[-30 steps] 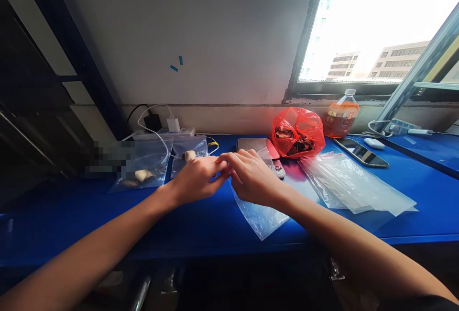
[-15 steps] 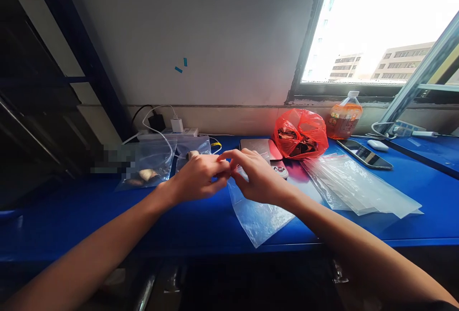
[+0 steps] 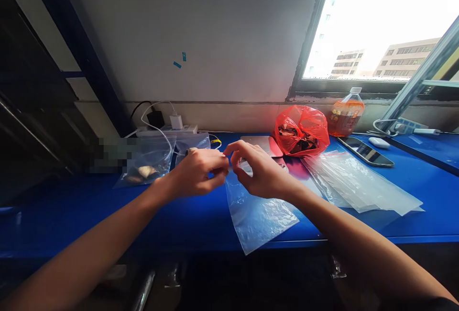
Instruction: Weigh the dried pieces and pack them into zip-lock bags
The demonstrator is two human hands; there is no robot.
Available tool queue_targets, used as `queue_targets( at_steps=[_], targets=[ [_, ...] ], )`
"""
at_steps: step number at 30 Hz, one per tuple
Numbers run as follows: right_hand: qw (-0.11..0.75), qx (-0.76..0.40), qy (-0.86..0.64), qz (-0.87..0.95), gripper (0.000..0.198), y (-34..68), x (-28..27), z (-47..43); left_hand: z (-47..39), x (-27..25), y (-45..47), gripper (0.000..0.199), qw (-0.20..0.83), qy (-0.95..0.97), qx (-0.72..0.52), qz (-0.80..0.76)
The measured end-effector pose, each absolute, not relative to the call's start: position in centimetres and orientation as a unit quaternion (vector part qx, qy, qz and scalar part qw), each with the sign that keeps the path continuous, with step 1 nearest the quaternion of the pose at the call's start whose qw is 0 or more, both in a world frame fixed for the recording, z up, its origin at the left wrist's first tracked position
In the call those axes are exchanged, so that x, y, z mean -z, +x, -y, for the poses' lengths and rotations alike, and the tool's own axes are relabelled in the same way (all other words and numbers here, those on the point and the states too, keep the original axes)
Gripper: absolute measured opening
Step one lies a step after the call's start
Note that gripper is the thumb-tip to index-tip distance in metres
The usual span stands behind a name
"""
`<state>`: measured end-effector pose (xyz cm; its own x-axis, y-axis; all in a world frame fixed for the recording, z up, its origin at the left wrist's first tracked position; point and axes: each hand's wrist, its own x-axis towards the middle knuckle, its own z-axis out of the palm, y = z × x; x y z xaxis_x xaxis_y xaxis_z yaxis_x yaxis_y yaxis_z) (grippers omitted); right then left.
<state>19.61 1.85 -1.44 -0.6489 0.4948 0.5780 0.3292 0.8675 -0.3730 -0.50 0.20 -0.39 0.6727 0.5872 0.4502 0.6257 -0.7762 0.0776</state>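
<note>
My left hand (image 3: 195, 172) and my right hand (image 3: 263, 174) meet over the middle of the table, fingertips nearly touching. Both are closed in a pinch at the upper edge of a clear plastic bag (image 3: 260, 225). The bag slants down below my right hand, and one lower corner reaches the table's front edge. My fingers and right palm hide its top. Behind my left hand lies another clear bag (image 3: 201, 142), its contents mostly covered by the hand. A flat silvery object (image 3: 256, 142) shows partly behind my right hand.
On the blue table (image 3: 193, 215), a clear bag with brownish pieces (image 3: 146, 172) lies left. A red plastic bag (image 3: 304, 131) with dark contents, a stack of clear bags (image 3: 369, 186), a phone (image 3: 366, 151), a white case (image 3: 379, 143) and a drink bottle (image 3: 346, 114) are right. Chargers (image 3: 175, 121) stand behind.
Both hands stay pinched together, with the right fingers arched higher. The held bag's lower corner has shifted slightly left and toward me. The camera view has moved a little.
</note>
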Motion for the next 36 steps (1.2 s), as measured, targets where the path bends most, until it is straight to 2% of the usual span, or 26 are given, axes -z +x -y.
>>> queue_targets(
  at_steps=[5,11,16,21,31,36],
  targets=[
    [0.354,-0.11,-0.234,0.899,0.036,20.2,1.3,-2.9,-0.2,-0.1,-0.6,0.016,0.032,-0.909,0.237,0.341],
    [0.326,-0.093,-0.268,0.902,0.042,19.9,1.7,-3.0,-0.5,1.0,0.0,0.018,0.001,-0.873,0.234,0.429],
    [0.315,-0.081,-0.242,0.914,0.04,19.4,2.1,-2.5,-0.7,1.6,0.0,0.021,0.021,-0.898,0.22,0.38],
    [0.344,-0.095,-0.23,0.905,0.034,19.6,2.0,-2.8,-0.6,1.0,-0.3,0.024,0.047,-0.903,0.23,0.361],
    [0.397,-0.062,-0.238,0.884,0.035,20.5,1.3,-3.4,0.1,-0.8,-1.0,0.025,0.047,-0.903,0.25,0.346],
    [0.415,-0.059,-0.242,0.875,0.026,21.0,0.9,-3.9,0.2,-1.2,-1.4,0.027,0.038,-0.896,0.256,0.362]
  ],
)
